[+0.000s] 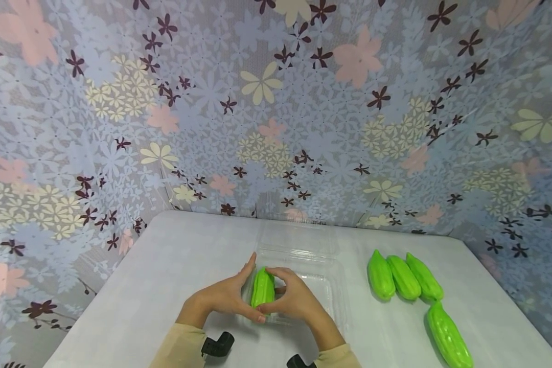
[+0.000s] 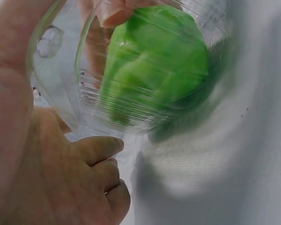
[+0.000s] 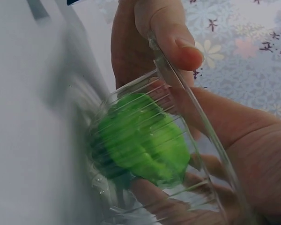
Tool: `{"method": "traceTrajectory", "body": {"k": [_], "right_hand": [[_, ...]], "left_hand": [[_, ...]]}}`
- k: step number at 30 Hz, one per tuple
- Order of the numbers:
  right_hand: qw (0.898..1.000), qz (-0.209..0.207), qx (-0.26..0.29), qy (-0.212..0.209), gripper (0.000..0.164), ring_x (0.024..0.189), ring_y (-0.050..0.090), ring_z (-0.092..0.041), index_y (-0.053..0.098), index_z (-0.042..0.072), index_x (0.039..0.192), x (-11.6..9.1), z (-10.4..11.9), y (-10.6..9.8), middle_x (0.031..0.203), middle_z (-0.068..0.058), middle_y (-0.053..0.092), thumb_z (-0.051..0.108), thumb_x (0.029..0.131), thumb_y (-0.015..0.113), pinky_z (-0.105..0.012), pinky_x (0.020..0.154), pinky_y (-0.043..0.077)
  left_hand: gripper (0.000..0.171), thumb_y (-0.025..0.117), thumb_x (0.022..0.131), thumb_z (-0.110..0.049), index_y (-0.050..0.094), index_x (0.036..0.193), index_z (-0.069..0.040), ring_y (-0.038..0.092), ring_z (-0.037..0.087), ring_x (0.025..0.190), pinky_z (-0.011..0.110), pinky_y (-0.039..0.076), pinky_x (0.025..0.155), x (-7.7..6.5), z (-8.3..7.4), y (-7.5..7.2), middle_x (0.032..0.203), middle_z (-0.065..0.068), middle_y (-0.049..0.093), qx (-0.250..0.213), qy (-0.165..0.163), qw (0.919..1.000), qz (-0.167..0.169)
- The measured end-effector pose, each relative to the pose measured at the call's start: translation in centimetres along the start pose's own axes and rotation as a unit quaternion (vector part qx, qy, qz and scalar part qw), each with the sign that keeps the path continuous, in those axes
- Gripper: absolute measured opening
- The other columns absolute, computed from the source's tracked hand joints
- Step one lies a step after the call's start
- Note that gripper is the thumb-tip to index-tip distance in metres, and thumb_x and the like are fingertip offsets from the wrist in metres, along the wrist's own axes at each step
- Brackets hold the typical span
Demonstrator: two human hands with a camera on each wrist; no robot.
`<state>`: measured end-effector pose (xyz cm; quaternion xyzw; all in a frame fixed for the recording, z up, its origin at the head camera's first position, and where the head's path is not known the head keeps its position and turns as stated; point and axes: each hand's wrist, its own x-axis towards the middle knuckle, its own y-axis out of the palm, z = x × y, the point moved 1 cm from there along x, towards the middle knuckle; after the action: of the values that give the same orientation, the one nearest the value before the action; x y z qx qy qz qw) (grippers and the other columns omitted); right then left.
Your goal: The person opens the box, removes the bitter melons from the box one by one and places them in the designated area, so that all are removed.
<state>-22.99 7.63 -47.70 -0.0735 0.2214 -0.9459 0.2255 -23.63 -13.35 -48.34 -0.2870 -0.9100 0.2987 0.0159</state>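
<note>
My right hand (image 1: 292, 294) reaches inside a clear plastic box (image 1: 322, 281) and holds a green ridged gourd (image 1: 262, 289) between thumb and fingers. The gourd lies lengthwise along the box's left wall, its pointed end away from me. Around the outside of that left end, my left hand (image 1: 227, 296) steadies the box, its thumb near the front corner and its index finger stretched along the side. Seen through the ribbed plastic in the left wrist view, the gourd (image 2: 154, 61) sits low in the box. The right wrist view shows a thumb over the rim, beside the gourd (image 3: 143, 143).
The box's hinged lid (image 1: 299, 237) lies folded back toward the patterned curtain (image 1: 267, 128). To the right, on the white table (image 1: 188, 240), three gourds (image 1: 402, 277) lie side by side, with another gourd (image 1: 448, 335) nearer me.
</note>
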Motion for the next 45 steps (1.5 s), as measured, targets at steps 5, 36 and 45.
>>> {"method": "traceTrajectory", "body": {"k": [5,36,45], "right_hand": [[1.0,-0.002,-0.007,0.004,0.089,0.107,0.064,-0.039,0.05,-0.001,0.145,0.3,0.0,0.2,0.144,-0.021,0.046,0.02,0.071,0.093,-0.037,0.084,0.059],[0.999,-0.026,0.034,0.0,0.09,0.113,0.06,-0.039,0.05,0.002,0.147,-0.4,0.8,-1.2,0.145,-0.019,0.044,0.018,0.07,0.094,-0.044,0.089,0.057],[0.997,-0.055,0.036,0.031,0.091,0.116,0.059,-0.041,0.053,0.014,0.147,-2.2,1.3,-3.6,0.15,-0.014,0.042,0.019,0.067,0.096,-0.04,0.082,0.059]], "left_hand": [[0.141,0.091,0.069,-0.049,-0.014,0.161,-0.024,0.014,0.038,0.15,0.062,0.023,0.115,-0.1,0.0,-0.1,0.167,0.015,0.0,-0.002,-0.004,1.0,0.0],[0.143,0.092,0.067,-0.05,-0.011,0.162,-0.023,0.004,0.037,0.151,0.062,0.015,0.117,-0.1,0.0,-0.2,0.166,0.017,-0.004,0.006,-0.006,1.0,-0.001],[0.143,0.093,0.067,-0.047,-0.011,0.162,-0.024,0.006,0.035,0.152,0.058,0.016,0.118,-0.1,-0.4,-0.1,0.167,0.015,-0.003,0.018,-0.015,0.9997,-0.011]]}}
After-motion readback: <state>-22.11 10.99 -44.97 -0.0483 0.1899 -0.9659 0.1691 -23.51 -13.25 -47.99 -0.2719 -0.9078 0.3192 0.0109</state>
